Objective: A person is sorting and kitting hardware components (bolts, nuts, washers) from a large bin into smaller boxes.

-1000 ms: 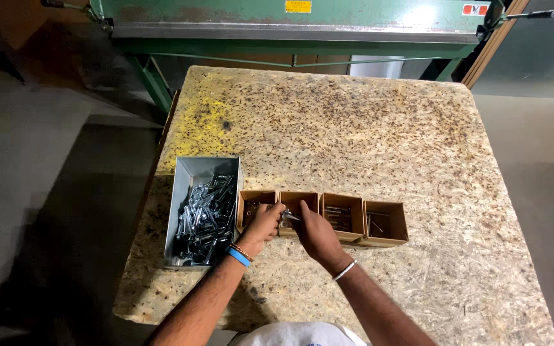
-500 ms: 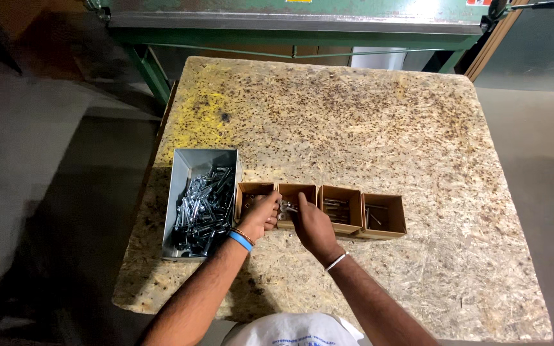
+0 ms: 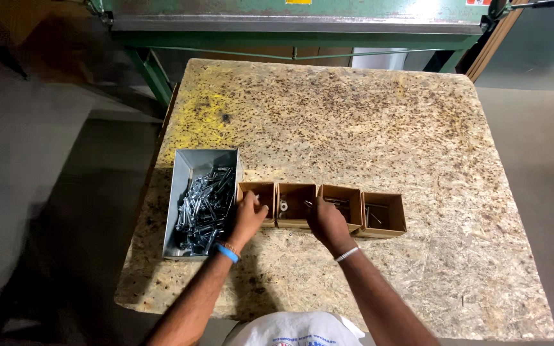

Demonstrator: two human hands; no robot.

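Yellow label [image 3: 297, 2], red label [image 3: 473, 2] — machine top

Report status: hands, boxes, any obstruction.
Left hand at first small cardboard box, grip unclear. Right hand over second and third boxes. Metal bin of fasteners at left. Nothing blocking.

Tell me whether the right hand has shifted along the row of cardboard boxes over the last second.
No clear shift. The right hand stays at the near edge of the row of cardboard boxes, around the second and third box from the metal bin, as before.
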